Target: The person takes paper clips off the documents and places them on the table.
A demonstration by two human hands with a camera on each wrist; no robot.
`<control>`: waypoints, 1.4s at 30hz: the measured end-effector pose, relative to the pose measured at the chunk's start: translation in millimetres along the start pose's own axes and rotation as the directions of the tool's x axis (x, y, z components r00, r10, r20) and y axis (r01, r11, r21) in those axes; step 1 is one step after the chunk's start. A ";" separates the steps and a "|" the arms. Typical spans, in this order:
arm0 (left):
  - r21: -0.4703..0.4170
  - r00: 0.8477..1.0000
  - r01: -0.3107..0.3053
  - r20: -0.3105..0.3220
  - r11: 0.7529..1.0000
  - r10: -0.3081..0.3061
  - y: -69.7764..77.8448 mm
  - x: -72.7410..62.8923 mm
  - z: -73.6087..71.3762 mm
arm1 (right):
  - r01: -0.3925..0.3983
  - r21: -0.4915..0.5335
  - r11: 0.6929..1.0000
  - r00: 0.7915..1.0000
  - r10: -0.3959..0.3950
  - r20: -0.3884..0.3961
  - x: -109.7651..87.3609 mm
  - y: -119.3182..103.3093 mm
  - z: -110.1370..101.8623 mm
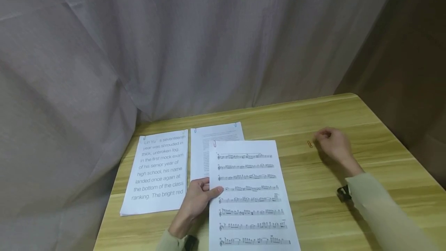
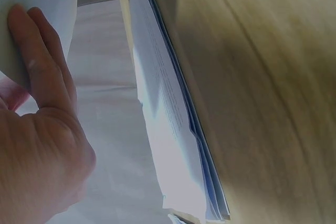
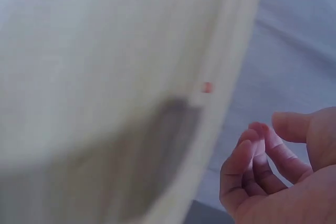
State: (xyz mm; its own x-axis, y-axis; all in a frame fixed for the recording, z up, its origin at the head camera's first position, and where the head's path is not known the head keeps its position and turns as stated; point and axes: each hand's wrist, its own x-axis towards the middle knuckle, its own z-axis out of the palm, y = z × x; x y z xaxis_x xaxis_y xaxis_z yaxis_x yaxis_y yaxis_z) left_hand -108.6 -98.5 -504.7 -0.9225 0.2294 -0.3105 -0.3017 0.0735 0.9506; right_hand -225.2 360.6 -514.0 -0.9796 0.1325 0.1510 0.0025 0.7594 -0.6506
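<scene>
My left hand (image 1: 196,200) holds the sheet music (image 1: 249,200) by its left edge, thumb on top and fingers behind it. A paper clip (image 1: 214,143) sits on the top left corner of that sheet music. In the left wrist view the fingers (image 2: 44,61) lie against the back of the paper. My right hand (image 1: 332,144) is just right of a loose orange-red paper clip (image 1: 309,144) on the table. Its fingers are bent, and the right wrist view shows the thumb and index finger (image 3: 286,158) slightly apart. A small reddish spot shows at the fingertips.
At the left of the wooden table (image 1: 379,158) lies a large-print document (image 1: 158,169) with clips at its top corners. Beside it another clipped document (image 1: 216,133) is partly covered by the sheet music. A grey curtain (image 1: 209,42) hangs behind the table.
</scene>
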 end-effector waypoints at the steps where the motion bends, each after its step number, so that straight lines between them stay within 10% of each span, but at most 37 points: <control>1: 0.004 1.000 0.000 0.000 1.000 0.000 0.4 0.1 0.1 | 0.013 0.003 1.000 1.000 -0.013 -0.021 -1.1 -5.1 -3.2; 9: 0.021 1.000 -0.009 0.021 1.000 0.008 3.4 -0.7 2.9 | 0.105 0.040 0.994 0.993 -0.103 -0.054 -21.3 -69.5 -16.8; 22: 0.082 0.997 -0.045 0.062 0.996 0.040 -3.7 0.1 13.2 | 0.303 0.162 0.939 0.946 -0.317 0.068 -46.5 -170.2 25.2; 42: 0.153 0.987 -0.092 0.146 0.984 0.069 -6.8 -5.2 21.2 | 0.360 0.290 0.886 0.849 -0.441 0.292 -53.6 -205.4 68.4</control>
State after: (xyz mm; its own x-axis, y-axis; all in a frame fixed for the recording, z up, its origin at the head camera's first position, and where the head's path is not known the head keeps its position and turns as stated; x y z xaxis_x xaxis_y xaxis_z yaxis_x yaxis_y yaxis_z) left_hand -96.7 -79.6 -509.5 -0.8963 0.3728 -0.2402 -0.1752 0.2001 0.9640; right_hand -186.9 153.9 -439.4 -0.8913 -0.4083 0.1974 -0.4092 0.5362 -0.7383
